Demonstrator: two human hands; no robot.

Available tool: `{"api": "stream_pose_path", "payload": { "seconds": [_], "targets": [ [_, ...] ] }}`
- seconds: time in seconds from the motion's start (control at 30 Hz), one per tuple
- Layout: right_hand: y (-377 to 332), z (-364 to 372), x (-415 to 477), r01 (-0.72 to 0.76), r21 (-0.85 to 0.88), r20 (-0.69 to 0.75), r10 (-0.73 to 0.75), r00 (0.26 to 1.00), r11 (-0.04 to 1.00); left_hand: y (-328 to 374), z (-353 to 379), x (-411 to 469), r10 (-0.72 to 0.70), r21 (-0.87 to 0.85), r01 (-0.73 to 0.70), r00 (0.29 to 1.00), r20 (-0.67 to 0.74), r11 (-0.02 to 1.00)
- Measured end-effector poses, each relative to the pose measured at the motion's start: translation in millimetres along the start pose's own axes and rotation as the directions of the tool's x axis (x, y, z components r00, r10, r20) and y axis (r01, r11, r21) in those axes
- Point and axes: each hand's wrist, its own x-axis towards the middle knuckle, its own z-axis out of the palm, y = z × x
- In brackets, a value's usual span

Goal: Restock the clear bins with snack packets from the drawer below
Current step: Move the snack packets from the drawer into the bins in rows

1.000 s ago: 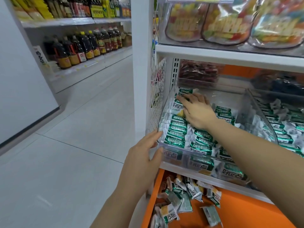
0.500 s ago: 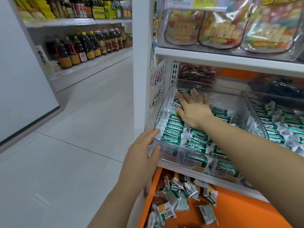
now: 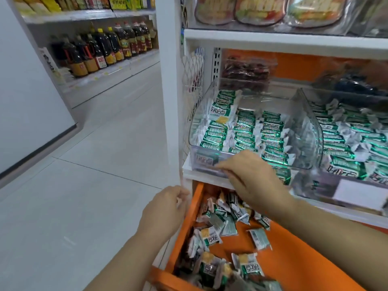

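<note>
Fronting the clear bin (image 3: 302, 122), right hand (image 3: 252, 177) hides packets (image 3: 270, 133).

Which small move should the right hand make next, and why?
Probably lower the right hand into the orange drawer to take snack packets: the hand looks empty, packets lie just below it, and the clear bin has room at its back.

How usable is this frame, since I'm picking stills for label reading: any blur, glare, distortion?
Head view: fingers of the right hand and left hand smear; reflections haze the walls of the clear bin, yet its snack packets read sharply; the white upright leans from wide-angle distortion; far bottles look soft.
</note>
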Motion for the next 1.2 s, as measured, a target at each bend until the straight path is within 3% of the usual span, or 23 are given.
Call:
{"api": "stream_pose_path", "payload": {
  "seconds": [0.13, 0.23, 0.33, 0.4, 0.53, 0.73, 0.87, 1.03, 1.07, 1.2],
  "targets": [
    [5, 36, -55, 0.102, 0.031, 0.069, -0.103, 0.992, 0.994, -14, 15, -13, -0.043, 0.175, 0.003, 0.973, 0.225, 0.985],
    [16, 64, -83, 0.048, -0.009, 0.319, -0.043, 0.947, 0.999, -17, 24, -14, -0.054, 0.238, -0.027, 0.944, 0.327, 0.971],
    [31, 90, -97, -0.219, -0.058, 0.626, 0.206, 0.752, 0.974, -19, 26, -10, -0.054, 0.272, -0.05, 0.93, 0.363, 0.961],
    [45, 111, -105, -0.293, -0.107, 0.749, 0.271, 0.604, 0.95, -22, 27, -8, -0.058, 0.277, -0.056, 0.921, 0.386, 0.959],
    [62, 156, -115, -0.282, -0.091, 0.845, 0.224, 0.486, 0.955, -24, 28, -2, -0.068, 0.295, -0.061, 0.911, 0.408, 0.954],
    [62, 208, -114, -0.332, 0.041, 0.855, 0.139, 0.499, 0.942, -21, 29, 3, -0.05, 0.304, -0.076, 0.921, 0.386, 0.95],
    [61, 218, -128, -0.325, -0.028, 0.89, 0.172, 0.423, 0.945, -25, 32, 5, -0.066, 0.332, -0.07, 0.922, 0.381, 0.941],
    [79, 206, -140, -0.433, -0.039, 0.901, 0.218, 0.374, 0.901, -28, 34, 5, -0.055, 0.322, -0.079, 0.922, 0.384, 0.943],
    [81, 202, -139, -0.481, -0.023, 0.89, 0.237, 0.389, 0.876, -28, 34, 5, -0.053, 0.321, -0.079, 0.922, 0.385, 0.944],
    [74, 170, -118, -0.69, 0.17, 0.707, 0.401, 0.583, 0.703, -23, 34, 2, -0.007, 0.288, -0.111, 0.925, 0.381, 0.951]
  ]
}}
